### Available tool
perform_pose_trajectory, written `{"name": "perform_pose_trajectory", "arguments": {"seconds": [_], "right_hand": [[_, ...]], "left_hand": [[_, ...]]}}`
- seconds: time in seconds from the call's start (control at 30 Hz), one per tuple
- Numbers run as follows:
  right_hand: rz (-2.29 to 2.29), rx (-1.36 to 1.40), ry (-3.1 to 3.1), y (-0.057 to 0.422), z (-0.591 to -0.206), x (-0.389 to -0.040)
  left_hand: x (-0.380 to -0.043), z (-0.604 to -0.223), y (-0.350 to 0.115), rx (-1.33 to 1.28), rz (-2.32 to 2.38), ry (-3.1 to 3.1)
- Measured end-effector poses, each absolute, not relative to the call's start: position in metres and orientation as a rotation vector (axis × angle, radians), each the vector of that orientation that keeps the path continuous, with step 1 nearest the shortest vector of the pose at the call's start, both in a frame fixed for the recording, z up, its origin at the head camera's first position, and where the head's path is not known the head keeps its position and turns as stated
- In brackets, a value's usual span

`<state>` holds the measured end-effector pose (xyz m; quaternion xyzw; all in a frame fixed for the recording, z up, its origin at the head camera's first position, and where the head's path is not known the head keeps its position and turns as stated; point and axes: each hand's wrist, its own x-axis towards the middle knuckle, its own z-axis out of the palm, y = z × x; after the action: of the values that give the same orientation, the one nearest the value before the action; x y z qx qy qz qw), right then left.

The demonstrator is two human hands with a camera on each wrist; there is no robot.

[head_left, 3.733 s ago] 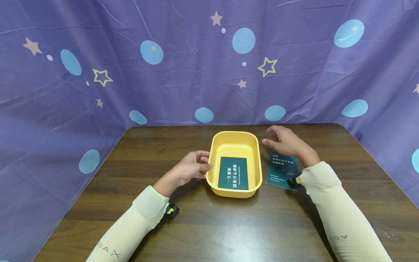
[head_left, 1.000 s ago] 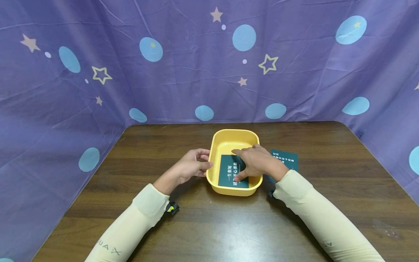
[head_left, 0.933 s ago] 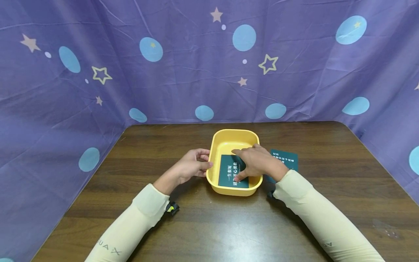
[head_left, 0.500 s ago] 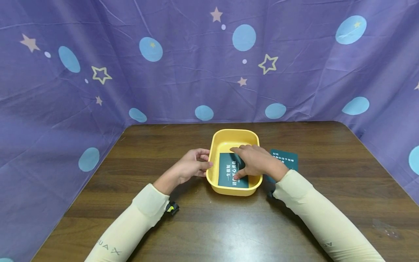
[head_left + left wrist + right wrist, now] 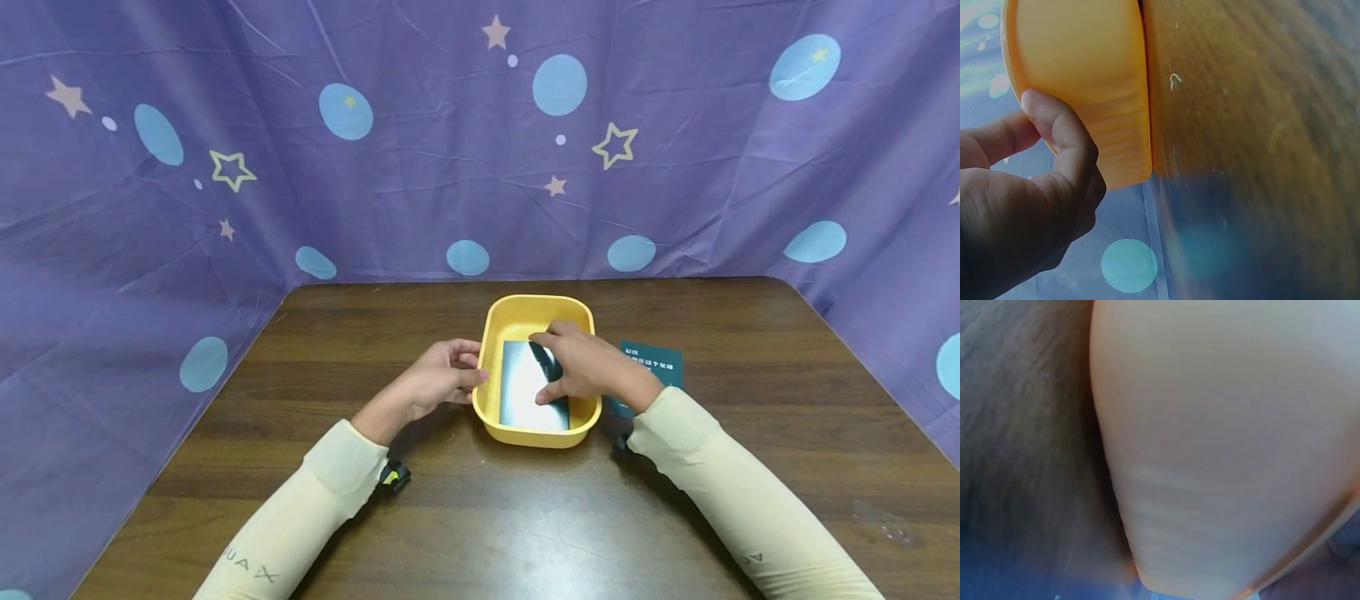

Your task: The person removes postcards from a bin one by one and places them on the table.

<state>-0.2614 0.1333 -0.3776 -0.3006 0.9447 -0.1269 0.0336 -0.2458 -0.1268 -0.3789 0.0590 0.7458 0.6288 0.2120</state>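
Note:
A yellow plastic bin (image 5: 542, 300) stands on the table in the head view. My left hand (image 5: 431, 387) pinches its left rim between thumb and fingers, as the left wrist view also shows. Inside lies a dark green postcard (image 5: 517, 392), its surface now bright with glare and its far edge raised. My right hand (image 5: 592, 362) reaches over the right rim and grips this postcard, thumb on its face and fingers at the far edge. A second green postcard (image 5: 663, 358) lies on the table to the right, partly covered by my right wrist.
The wooden table (image 5: 480, 517) has a purple patterned curtain (image 5: 420, 208) along its back and sides. The bin's outer wall (image 5: 1210, 444) fills most of the right wrist view. A small clear scrap (image 5: 885, 525) lies at the table's right side.
My right hand came from above the second postcard into the bin. Since then the first postcard's far edge has risen and tilted, and its print has vanished in glare. The left hand stays put.

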Motion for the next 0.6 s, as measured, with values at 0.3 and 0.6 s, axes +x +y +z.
{"name": "perform_pose_trajectory", "arguments": {"seconds": [0.3, 0.6], "right_hand": [[-0.619, -0.981, 2.94, 0.131, -0.3754, -0.262], [-0.816, -0.942, 2.918, 0.128, -0.3722, -0.2589]], "left_hand": [[-0.2457, -0.3794, -0.1259, 0.146, 1.752, 2.083], [-0.2446, -0.3788, -0.1254, 0.16, 1.747, 2.085]]}}
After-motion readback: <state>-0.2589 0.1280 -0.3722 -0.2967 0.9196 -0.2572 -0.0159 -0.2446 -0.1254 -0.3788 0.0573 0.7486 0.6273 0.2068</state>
